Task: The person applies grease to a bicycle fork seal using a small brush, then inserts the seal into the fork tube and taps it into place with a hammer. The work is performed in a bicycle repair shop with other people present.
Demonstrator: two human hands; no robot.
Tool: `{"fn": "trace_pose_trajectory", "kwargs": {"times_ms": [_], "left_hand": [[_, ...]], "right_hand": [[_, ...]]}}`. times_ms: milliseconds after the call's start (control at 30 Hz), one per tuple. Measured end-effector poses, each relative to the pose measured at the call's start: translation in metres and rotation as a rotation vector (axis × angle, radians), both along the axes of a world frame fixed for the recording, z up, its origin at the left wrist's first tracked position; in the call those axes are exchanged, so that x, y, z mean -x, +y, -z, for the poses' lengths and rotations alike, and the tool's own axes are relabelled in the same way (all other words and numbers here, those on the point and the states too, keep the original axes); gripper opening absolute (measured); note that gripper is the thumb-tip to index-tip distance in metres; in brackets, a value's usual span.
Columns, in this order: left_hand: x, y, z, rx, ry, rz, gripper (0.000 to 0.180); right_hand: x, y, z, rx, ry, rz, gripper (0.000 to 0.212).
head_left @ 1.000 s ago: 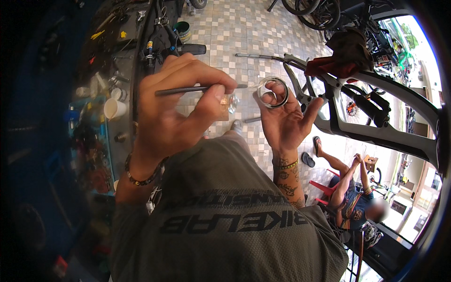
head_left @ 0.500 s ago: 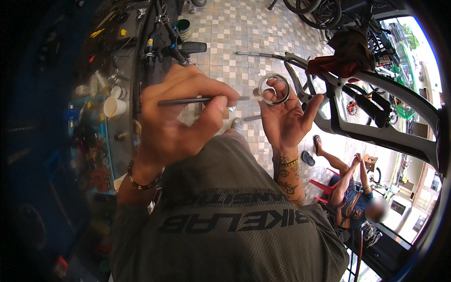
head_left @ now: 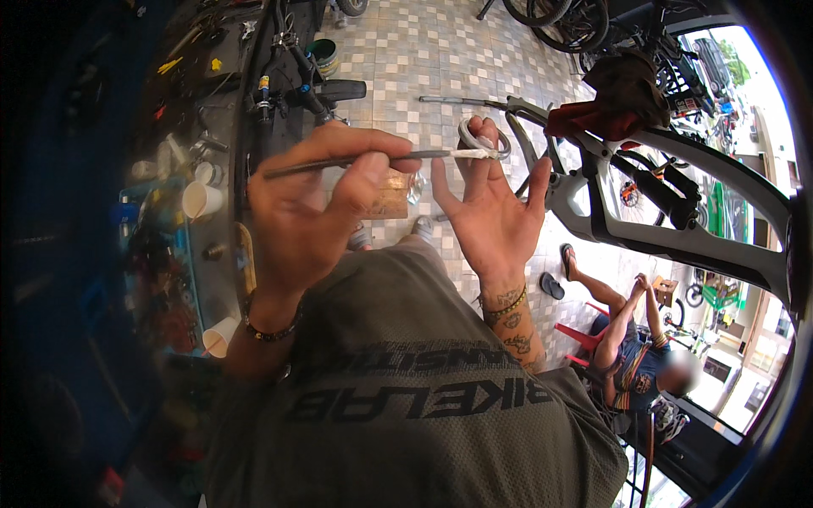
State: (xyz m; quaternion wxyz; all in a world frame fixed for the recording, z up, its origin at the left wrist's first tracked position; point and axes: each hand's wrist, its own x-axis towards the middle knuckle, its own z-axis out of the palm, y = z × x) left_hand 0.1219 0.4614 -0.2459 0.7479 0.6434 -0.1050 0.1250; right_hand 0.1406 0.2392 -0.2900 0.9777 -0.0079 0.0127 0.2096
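A slim brush (head_left: pixel 356 161) with a dark handle and a whitish tip is pinched between the thumb and fingers of my left hand (head_left: pixel 309 203). Its tip meets the near side of a shiny metal ring (head_left: pixel 506 144), which looks like a bearing. My right hand (head_left: pixel 495 212) is palm up and carries this ring around one or two raised fingers, with thumb and index finger spread away. Fingers partly hide the ring. Beyond my right hand, a grey bicycle frame (head_left: pixel 703 241) is held up, with a dark red and brown cloth (head_left: pixel 614 97) draped over it.
At left a dark bench holds paper cups (head_left: pixel 201 201), a blue tray (head_left: pixel 161 279) and small parts. A green bucket (head_left: pixel 323 56) stands on the tiled floor (head_left: pixel 406 59). Below my hands is a wooden box (head_left: pixel 389 199). A seated person (head_left: pixel 631 364) is at right; bicycles (head_left: pixel 584 21) stand behind.
My right hand has turned and its fingers have spread, tilting the ring. The brush has shifted slightly left and up, and its tip is now against the ring.
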Motion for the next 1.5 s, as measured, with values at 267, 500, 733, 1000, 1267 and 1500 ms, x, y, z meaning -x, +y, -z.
{"fn": "trace_pose_trajectory", "kwargs": {"times_ms": [267, 500, 733, 1000, 1267, 1500], "left_hand": [[-0.005, 0.006, -0.004, -0.223, -0.101, -0.157, 0.016], [0.001, -0.008, -0.008, -0.25, -0.172, -0.079, 0.017], [-0.002, -0.008, 0.0, -0.074, -0.046, -0.035, 0.017], [-0.006, 0.0, 0.002, -0.178, -0.079, -0.158, 0.016], [0.003, -0.008, -0.003, -0.227, -0.129, -0.109, 0.017], [-0.001, -0.008, -0.002, -0.147, -0.074, -0.076, 0.017]], "right_hand": [[-0.001, 0.003, -0.005, -0.028, 0.098, 0.049, 0.086], [-0.003, 0.003, -0.002, 0.022, 0.052, 0.055, 0.09], [-0.002, 0.003, -0.007, 0.001, 0.081, 0.053, 0.092], [-0.002, 0.004, -0.008, 0.047, 0.08, 0.078, 0.092], [-0.005, 0.0, -0.001, 0.011, -0.024, 0.05, 0.094], [-0.005, 0.0, 0.0, 0.074, -0.112, 0.054, 0.088]]}}
